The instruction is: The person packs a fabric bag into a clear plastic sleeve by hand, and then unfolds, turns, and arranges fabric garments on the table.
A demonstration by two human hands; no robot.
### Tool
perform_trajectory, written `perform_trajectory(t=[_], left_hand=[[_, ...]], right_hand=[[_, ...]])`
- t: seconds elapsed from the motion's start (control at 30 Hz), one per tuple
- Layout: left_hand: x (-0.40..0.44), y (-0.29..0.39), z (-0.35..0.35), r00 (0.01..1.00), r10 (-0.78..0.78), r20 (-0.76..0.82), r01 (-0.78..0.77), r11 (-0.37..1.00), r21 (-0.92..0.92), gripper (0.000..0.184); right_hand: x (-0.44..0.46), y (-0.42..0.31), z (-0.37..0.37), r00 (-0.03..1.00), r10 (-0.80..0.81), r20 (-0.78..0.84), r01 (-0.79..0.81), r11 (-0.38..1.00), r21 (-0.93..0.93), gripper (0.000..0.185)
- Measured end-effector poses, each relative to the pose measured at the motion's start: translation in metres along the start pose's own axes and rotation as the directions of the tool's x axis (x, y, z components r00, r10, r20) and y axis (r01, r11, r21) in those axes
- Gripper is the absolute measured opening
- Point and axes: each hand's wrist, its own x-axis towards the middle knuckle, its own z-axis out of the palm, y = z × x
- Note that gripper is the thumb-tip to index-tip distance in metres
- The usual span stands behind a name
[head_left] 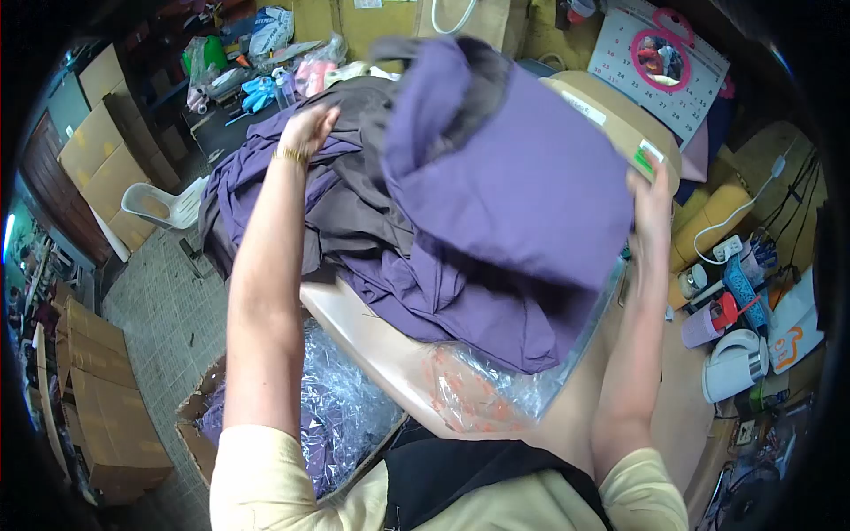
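Note:
A large purple cloth piece (522,168) with a dark grey side is lifted and blurred over a heap of purple and dark grey fabric (354,208) on the table. At its right edge, my right hand (653,190) is closed on the purple cloth, close to a tan cardboard piece with labels (611,115). My left hand (308,131), with a gold-coloured band at the wrist, is above the left part of the heap. Its fingers are curled together, and whatever is in them is hidden. Clear plastic bags (487,389) lie under the heap's front edge.
Below the table's left edge stands an open carton (199,434) holding plastic-wrapped purple items. A white plastic chair (164,208) and cardboard boxes (111,416) are on the left. A white kettle (735,365), cups and cables crowd the right side. A calendar (624,57) stands behind.

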Motion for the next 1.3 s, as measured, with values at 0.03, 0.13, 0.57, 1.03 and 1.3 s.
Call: perform_trajectory(t=[0.03,0.13,0.57,1.03,1.3], left_hand=[[-0.015,-0.016,-0.013,0.995,0.015,-0.098,-0.026,0.994,-0.11,0.026],[-0.109,-0.033,0.006,0.994,0.044,0.099,-0.062,0.981,0.182,0.068],[-0.079,-0.059,-0.047,0.7,0.705,0.113,-0.465,0.331,0.821,0.022],[0.065,-0.047,-0.007,0.688,0.598,0.412,-0.314,-0.266,0.911,0.011],[-0.147,-0.005,0.097,0.763,0.594,0.254,-0.581,0.803,-0.133,0.013]], right_hand=[[-0.004,0.043,-0.03,0.871,-0.454,0.189,0.476,0.68,-0.558,0.056],[-0.081,-0.014,-0.041,0.966,0.004,0.26,0.251,0.248,-0.936,0.053],[-0.043,0.153,0.194,0.465,0.407,0.786,0.557,0.555,-0.617,0.095],[-0.035,0.168,0.184,0.403,0.422,0.812,0.517,0.627,-0.583,0.09],[0.004,0.087,0.175,0.737,0.178,0.652,-0.304,0.949,0.085,0.048]])
